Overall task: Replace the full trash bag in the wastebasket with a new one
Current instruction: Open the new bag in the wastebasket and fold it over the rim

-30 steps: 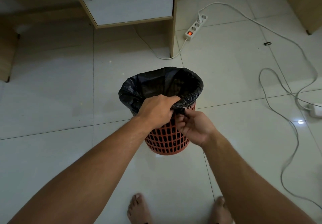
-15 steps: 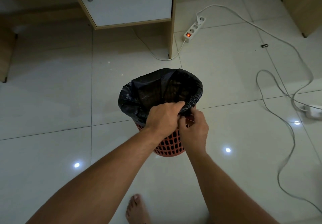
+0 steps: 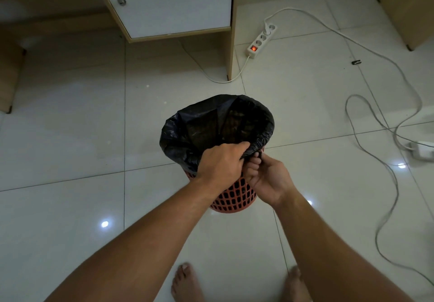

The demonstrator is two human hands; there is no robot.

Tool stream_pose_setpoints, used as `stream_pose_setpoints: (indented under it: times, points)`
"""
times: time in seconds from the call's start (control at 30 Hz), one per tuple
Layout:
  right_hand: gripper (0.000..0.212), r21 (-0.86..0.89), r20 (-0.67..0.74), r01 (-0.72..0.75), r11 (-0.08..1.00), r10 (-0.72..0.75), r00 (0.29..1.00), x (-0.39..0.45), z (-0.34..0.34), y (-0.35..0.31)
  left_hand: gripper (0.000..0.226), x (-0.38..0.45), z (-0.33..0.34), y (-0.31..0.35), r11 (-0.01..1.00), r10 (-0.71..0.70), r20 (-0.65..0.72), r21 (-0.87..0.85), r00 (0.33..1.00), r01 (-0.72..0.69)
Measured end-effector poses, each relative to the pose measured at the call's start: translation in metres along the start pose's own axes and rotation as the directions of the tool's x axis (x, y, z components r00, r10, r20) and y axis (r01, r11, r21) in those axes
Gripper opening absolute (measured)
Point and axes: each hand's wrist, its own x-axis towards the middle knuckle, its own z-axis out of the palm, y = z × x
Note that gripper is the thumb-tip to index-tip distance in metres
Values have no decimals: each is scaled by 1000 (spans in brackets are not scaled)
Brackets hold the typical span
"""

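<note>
Although the person's bare feet (image 3: 187,283) are planted right at the basket, the job looks barely begun to me. The left hand (image 3: 222,164) grips the near edge of the black trash bag (image 3: 195,128), fingers (image 3: 242,148) curled over the rolled plastic. The right hand (image 3: 269,180) sits just beside it, touching, its fingers bent up under that same fold and pinching it, I judge. The bag is still stretched round the whole rim of the red wastebasket (image 3: 234,196) on the tiled floor (image 3: 70,137), so lifting it out and fitting a fresh one all remain. I see no new bag anywhere. Farther off lie a lit power strip (image 3: 260,41) and a cabinet (image 3: 173,3).
</note>
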Motion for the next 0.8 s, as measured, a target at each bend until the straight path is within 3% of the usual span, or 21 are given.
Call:
stream_pose_setpoints:
  times: [0.07,0.17,0.23,0.3,0.4,0.57,0.7,0.8]
  points:
    - [24,46,-159,119,992,-110,981,2,10,9,29,0,4,7,1000,-6,-1,-4,1000,6]
    - [12,-158,-396,307,938,-345,851,0,18,16,30,-1,7,11,1000,-24,7,-5,1000,24]
    - [25,-302,-446,363,881,-468,763,-5,19,19,26,-1,8,16,1000,-21,13,7,1000,21]
    - [42,-423,-442,346,837,-524,728,-11,21,21,19,0,10,22,1000,-23,9,16,1000,23]
    - [45,-536,-436,270,800,-536,723,-22,21,20,18,-3,15,33,1000,-16,21,12,1000,16]
    - [15,-506,-477,265,821,-522,707,-31,14,4,31,-20,30,43,1000,14,36,24,999,-15]
    - [10,-421,-421,284,862,-462,780,-33,6,2,40,-25,35,43,1000,7,21,27,1000,-7]
    - [8,-414,-340,311,856,-462,819,-36,-7,-7,57,-33,35,50,994,-2,51,-106,999,7]
